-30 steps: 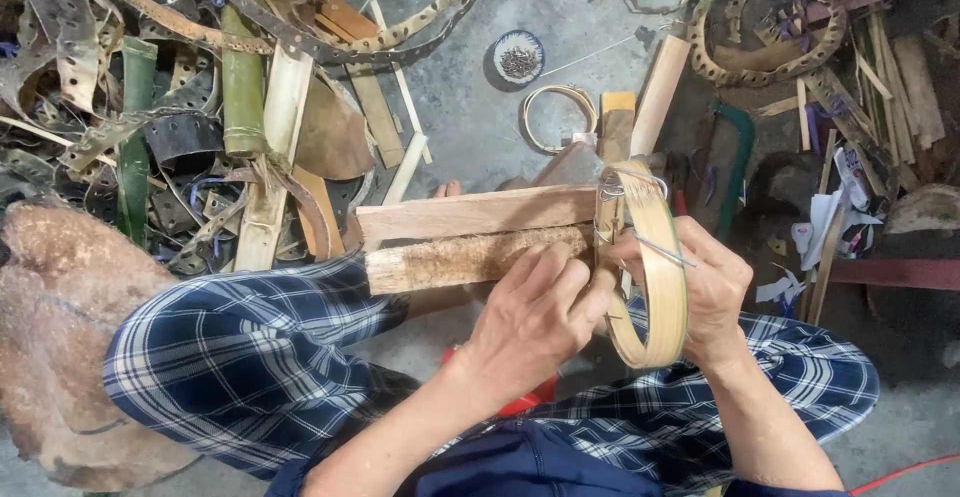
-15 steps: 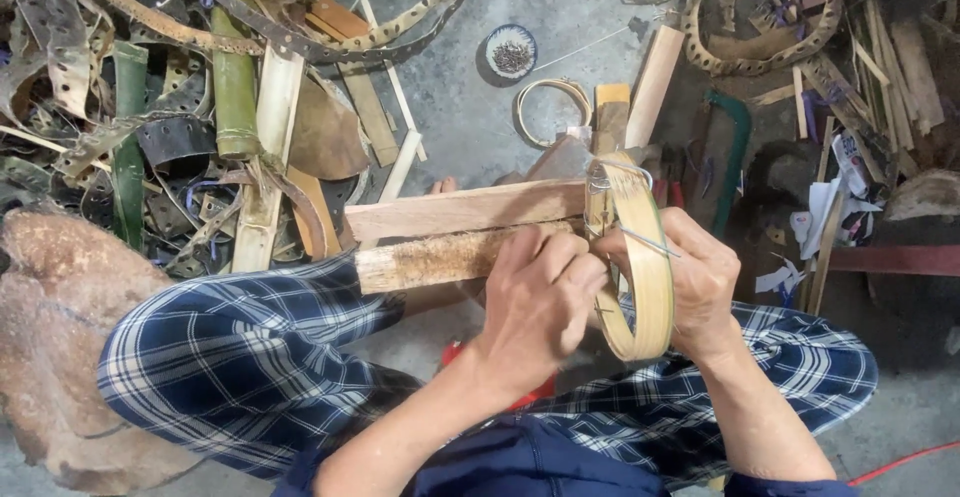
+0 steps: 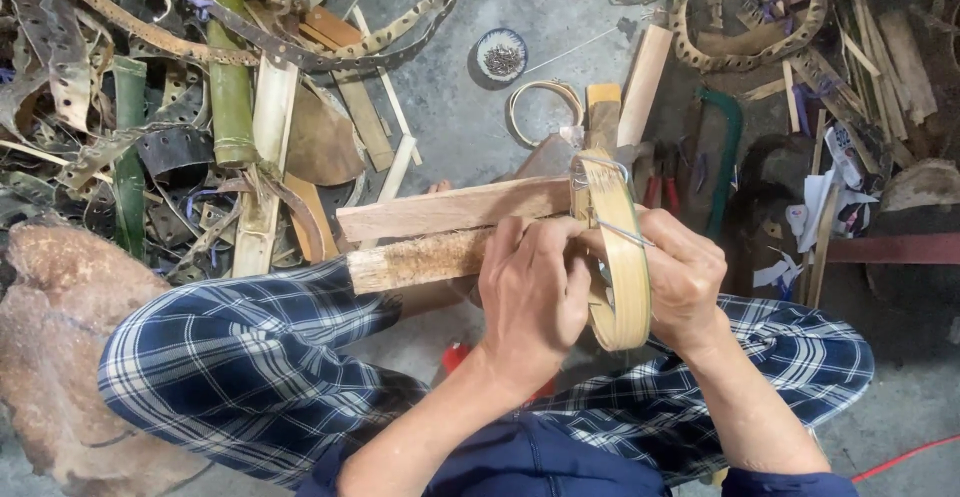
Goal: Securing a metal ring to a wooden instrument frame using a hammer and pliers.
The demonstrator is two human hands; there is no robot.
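Our left hand (image 3: 535,292) is closed over the near side of the bamboo hoop (image 3: 615,257), fingers curled on its rim, while our right hand (image 3: 685,282) grips the far side, thumb by the thin wire (image 3: 620,232) that crosses the band. The hoop stands on edge, resting against the ends of two wood blocks (image 3: 450,232) that lie across our knees above the floor (image 3: 480,127). To do this well, we judge, we should keep the hoop pressed firm against the blocks so it cannot roll, hold the overlapping ends flush, and draw the wire snug without kinking it or splitting the thin strip. Farther out lie a small hoop (image 3: 545,112), a dish of nails (image 3: 502,57), and a heap of bamboo scraps (image 3: 200,107) at left.
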